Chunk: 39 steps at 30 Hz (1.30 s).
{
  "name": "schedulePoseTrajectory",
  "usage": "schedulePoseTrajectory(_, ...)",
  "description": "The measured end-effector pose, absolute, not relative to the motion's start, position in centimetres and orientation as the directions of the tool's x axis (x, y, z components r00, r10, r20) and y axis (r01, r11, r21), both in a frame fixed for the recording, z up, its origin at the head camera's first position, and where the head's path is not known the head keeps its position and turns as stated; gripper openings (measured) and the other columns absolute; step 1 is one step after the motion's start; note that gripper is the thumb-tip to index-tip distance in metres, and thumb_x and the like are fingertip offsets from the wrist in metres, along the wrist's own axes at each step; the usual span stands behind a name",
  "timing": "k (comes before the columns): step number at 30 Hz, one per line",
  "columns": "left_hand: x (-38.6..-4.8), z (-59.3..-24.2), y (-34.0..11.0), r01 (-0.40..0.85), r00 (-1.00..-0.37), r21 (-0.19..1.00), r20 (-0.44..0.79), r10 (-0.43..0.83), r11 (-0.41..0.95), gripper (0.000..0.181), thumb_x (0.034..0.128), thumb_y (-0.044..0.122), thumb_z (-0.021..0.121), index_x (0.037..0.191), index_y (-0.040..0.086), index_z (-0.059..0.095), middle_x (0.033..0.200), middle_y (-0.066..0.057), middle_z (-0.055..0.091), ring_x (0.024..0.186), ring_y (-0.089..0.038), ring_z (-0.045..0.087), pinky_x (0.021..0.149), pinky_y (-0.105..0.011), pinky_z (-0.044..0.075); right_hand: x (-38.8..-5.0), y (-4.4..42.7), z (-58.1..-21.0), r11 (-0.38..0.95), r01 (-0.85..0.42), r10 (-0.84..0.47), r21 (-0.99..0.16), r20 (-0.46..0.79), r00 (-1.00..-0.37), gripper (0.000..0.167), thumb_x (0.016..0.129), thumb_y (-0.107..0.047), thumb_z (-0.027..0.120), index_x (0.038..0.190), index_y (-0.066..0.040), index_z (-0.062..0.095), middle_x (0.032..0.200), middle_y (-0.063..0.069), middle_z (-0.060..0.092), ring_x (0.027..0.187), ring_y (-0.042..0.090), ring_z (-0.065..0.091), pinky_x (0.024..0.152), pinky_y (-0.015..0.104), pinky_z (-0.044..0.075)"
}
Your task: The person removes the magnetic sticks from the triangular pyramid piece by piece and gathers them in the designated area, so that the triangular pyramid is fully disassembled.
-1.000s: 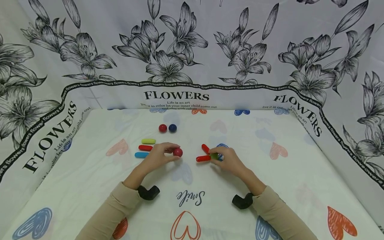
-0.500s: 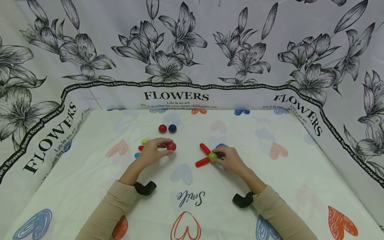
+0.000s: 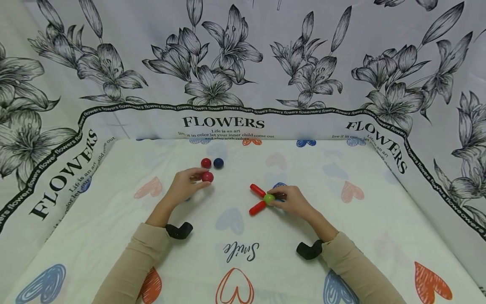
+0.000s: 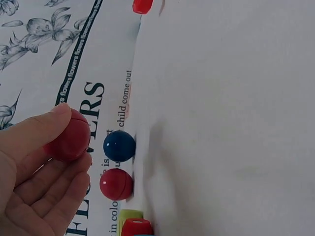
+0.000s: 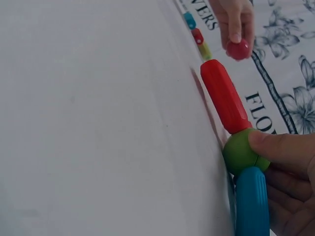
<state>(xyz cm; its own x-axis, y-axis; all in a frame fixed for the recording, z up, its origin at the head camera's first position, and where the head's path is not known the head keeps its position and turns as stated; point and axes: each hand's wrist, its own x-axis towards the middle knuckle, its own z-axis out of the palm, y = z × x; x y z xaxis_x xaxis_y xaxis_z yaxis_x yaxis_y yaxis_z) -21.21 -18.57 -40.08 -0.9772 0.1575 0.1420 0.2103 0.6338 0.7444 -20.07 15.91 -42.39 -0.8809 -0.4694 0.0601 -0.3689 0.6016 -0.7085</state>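
My left hand (image 3: 183,185) holds a red ball (image 3: 207,177) between thumb and fingers, above the table at left of centre; the left wrist view shows the thumb pressed on this ball (image 4: 74,137). Right of centre, my right hand (image 3: 290,200) pinches a green ball (image 3: 269,199). Two red rods (image 3: 257,208) spread from that ball toward the left in a V. In the right wrist view a blue rod (image 5: 252,201) joins the green ball (image 5: 241,152) opposite a red rod (image 5: 224,96). The head view mostly hides the blue part behind my right fingers.
A second red ball (image 3: 206,163) and a dark blue ball (image 3: 218,163) lie side by side just beyond my left hand. Loose yellow-green, red (image 4: 138,227) and blue rods lie by it, mostly hidden in the head view. A flower-printed cloth (image 3: 224,122) rises behind the table.
My left hand has carried its red ball leftward and away from me, now covering the loose rods. My right hand stays nearly in place; the green ball shows more and the red rods have turned slightly.
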Motion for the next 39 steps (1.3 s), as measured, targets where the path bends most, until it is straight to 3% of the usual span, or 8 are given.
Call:
schedulePoseTrajectory(11, -22.7, -40.3, -20.9, 0.135, -0.991, 0.749, 0.090, 0.103, 0.648, 0.049, 0.0876, 0.023, 0.071, 0.130, 0.002, 0.058, 0.124, -0.022, 0.065, 0.114, -0.036, 0.064, 0.100, -0.046, 0.052, -20.6, 15.9, -42.5, 0.549, -0.402, -0.542, -0.733, 0.054, -0.839, 0.031, 0.083, -0.010, 0.074, 0.111, 0.001, 0.069, 0.108, 0.018, 0.070, 0.101, 0.028, 0.066, 0.087, 0.032, 0.059)
schedulePoseTrajectory(39, -26.6, -41.0, -22.9, -0.144, -0.989, 0.804, -0.129, -0.067, 0.578, 0.055, 0.0941, 0.027, 0.062, 0.144, 0.012, 0.044, 0.146, -0.016, 0.048, 0.137, -0.035, 0.044, 0.115, -0.047, 0.039, -20.8, 16.0, -42.2, 0.595, -0.403, -0.545, -0.695, 0.019, -0.838, 0.031, 0.084, -0.014, 0.073, 0.113, -0.002, 0.070, 0.106, 0.016, 0.071, 0.098, 0.024, 0.064, 0.087, 0.035, 0.058)
